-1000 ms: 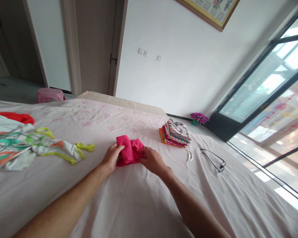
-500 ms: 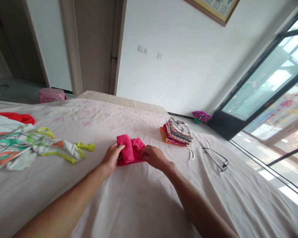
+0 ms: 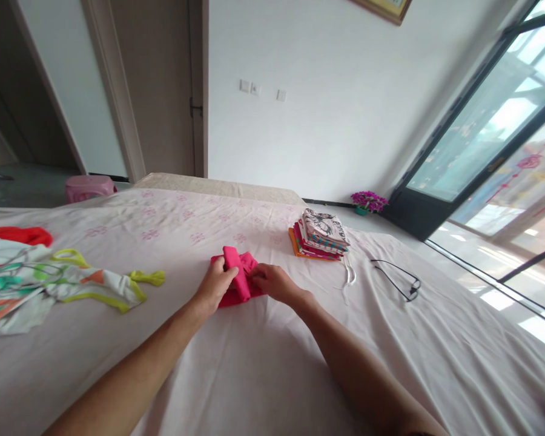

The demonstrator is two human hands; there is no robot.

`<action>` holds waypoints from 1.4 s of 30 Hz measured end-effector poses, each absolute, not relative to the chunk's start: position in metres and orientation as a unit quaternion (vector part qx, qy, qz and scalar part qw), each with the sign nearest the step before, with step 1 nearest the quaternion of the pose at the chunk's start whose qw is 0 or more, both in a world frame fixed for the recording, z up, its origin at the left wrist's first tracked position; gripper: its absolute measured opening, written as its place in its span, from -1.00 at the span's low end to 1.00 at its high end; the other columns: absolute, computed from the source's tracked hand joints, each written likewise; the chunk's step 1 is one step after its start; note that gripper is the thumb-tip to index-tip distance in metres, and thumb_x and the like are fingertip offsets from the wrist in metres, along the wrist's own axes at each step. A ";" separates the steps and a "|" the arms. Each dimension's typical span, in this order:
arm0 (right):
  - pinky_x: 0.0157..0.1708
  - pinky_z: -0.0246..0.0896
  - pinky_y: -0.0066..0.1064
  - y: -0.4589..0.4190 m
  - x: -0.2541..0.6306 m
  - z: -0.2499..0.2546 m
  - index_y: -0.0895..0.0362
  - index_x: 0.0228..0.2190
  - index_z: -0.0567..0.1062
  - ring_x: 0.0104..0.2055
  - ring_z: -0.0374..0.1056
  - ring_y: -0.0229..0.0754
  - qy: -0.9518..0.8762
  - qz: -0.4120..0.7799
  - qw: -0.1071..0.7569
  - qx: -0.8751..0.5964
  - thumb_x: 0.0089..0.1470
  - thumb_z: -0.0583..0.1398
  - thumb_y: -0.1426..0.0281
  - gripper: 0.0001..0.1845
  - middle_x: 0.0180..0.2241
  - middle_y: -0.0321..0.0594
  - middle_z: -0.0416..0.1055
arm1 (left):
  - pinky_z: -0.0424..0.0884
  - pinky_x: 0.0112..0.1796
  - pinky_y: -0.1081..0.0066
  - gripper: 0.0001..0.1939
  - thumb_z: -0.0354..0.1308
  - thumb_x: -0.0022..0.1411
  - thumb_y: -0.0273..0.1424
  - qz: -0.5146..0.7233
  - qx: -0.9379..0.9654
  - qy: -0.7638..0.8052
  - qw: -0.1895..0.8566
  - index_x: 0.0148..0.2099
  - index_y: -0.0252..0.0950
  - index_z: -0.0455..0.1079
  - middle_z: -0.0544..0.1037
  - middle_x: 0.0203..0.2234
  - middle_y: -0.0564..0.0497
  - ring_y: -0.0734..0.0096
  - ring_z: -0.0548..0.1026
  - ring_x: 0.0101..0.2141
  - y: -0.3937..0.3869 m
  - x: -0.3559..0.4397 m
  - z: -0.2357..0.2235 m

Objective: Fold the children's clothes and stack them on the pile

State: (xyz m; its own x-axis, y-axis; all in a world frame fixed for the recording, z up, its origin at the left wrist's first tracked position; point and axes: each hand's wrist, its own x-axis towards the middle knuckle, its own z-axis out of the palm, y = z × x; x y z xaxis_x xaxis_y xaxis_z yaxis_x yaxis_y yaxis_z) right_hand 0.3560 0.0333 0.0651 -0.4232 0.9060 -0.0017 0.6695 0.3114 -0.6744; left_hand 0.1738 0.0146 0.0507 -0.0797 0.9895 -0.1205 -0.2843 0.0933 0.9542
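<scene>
A bright pink garment (image 3: 240, 284), partly folded, lies on the pale sheet (image 3: 254, 363) in front of me. Its exact kind is not clear. My left hand (image 3: 217, 281) grips the folded band of cloth on its left side, thumb on top. At the right side, my right hand (image 3: 272, 281) pinches the cloth between thumb and curled fingers. Part of the garment is hidden behind both hands.
Folded clothes (image 3: 322, 236) form a stack beyond my right hand, with white strings (image 3: 349, 275) trailing from it. Eyeglasses (image 3: 399, 278) lie farther right. On the left are a loose white patterned garment with yellow trim (image 3: 104, 284) and red cloth (image 3: 22, 235).
The left hand has moved rightward over the garment, turning its left part inward into a narrower fold. My right hand keeps its pinch, a little farther left. The view has shifted slightly.
</scene>
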 end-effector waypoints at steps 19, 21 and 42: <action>-0.41 0.19 -0.44 0.055 0.357 0.055 0.10 -0.23 0.50 -0.36 0.43 -0.14 -0.702 0.321 0.226 -0.594 0.19 0.11 0.26 -0.77 -0.36 -0.19 0.53 | 0.38 0.02 0.06 -0.52 0.22 0.08 -0.53 0.283 0.812 0.510 -0.028 0.09 -0.21 0.38 0.45 -0.05 -0.10 0.08 0.42 -0.03 -0.031 0.161 0.043; -0.35 0.16 -0.41 0.053 0.355 0.061 0.10 -0.22 0.50 -0.26 0.44 -0.10 -0.734 0.240 0.213 -0.599 0.21 0.08 0.25 -0.74 -0.26 -0.14 0.55 | 0.41 -0.03 0.11 -0.55 0.19 0.09 -0.58 0.273 0.818 0.504 -0.051 0.05 -0.23 0.38 0.45 -0.11 -0.09 0.13 0.43 -0.09 -0.033 0.155 0.036; -0.24 0.17 -0.40 0.054 0.366 0.060 0.04 0.11 0.39 -0.15 0.45 -0.09 -0.751 0.168 0.213 -0.601 0.19 0.15 0.15 -0.51 -0.21 -0.19 0.56 | 0.38 -0.09 0.26 -0.64 0.07 0.12 -0.65 0.252 0.815 0.520 -0.047 -0.08 -0.20 0.41 0.48 -0.23 -0.03 0.24 0.43 -0.16 -0.038 0.157 0.034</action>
